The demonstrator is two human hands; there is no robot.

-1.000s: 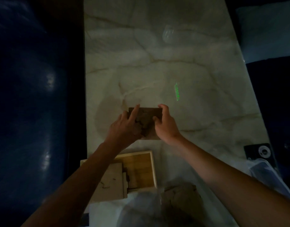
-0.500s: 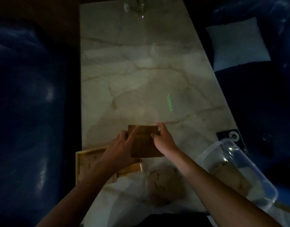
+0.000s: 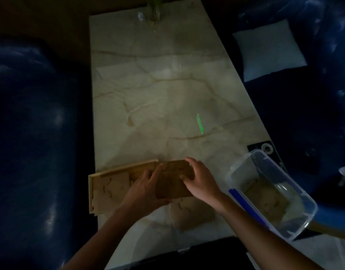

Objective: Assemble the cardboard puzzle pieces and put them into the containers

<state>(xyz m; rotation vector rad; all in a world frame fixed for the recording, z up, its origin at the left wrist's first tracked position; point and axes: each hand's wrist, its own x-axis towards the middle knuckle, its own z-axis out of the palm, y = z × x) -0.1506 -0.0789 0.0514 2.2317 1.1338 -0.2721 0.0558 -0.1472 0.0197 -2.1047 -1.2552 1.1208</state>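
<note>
I hold an assembled brown cardboard puzzle panel [image 3: 172,179] flat above the near end of the marble table [image 3: 158,94]. My left hand [image 3: 143,189] grips its left edge, my right hand [image 3: 200,179] its right edge. Left of it lies a wooden tray [image 3: 93,190] with pale puzzle pieces [image 3: 113,184] inside. Another pale puzzle panel [image 3: 191,213] lies on the table under my hands. A clear plastic container [image 3: 273,193] at the right holds a further cardboard panel [image 3: 265,199].
Dark blue sofas flank the table on both sides; a white cushion [image 3: 268,48] rests on the right one. A glass vase [image 3: 153,10] stands at the far end. A green light streak [image 3: 200,123] shows mid-table. A black card [image 3: 262,149] lies by the container.
The view has tilted back, revealing the plastic container and far table end. My hands have carried the brown panel toward the near edge, beside the wooden tray.
</note>
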